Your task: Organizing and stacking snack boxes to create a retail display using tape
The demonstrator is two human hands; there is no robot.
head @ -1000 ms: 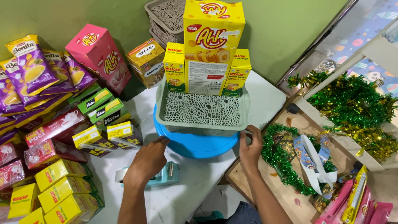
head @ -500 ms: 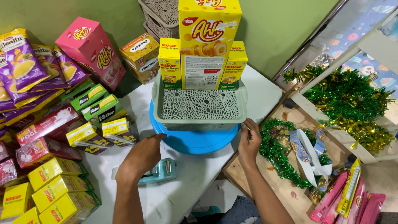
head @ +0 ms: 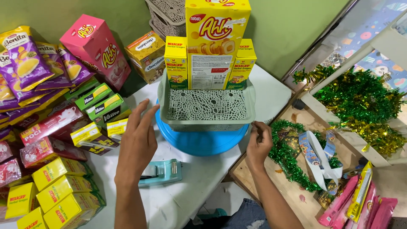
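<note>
Both your hands sit on the near side of the grey-green plastic lattice basket [head: 206,111], one off each front corner. Your left hand [head: 137,142] is open, fingers spread and flat, hovering just beside the basket's left front corner, not quite touching as far as I can tell. Your right hand [head: 258,142] is loosely curled with the fingertips pinched together right under the right front corner; can't tell if there's anything between them.

The basket rests on a round blue plastic lid or basin [head: 203,140] on the white tabletop [head: 199,182], dead ahead of you, long axis running left to right. Its back half holds a tall yellow snack box [head: 216,42] upright, flanked by two slim yellow and green boxes [head: 176,61]. The right hand looks a touch nearer. A light-blue tape dispenser [head: 163,172] lies near your left wrist.
</note>
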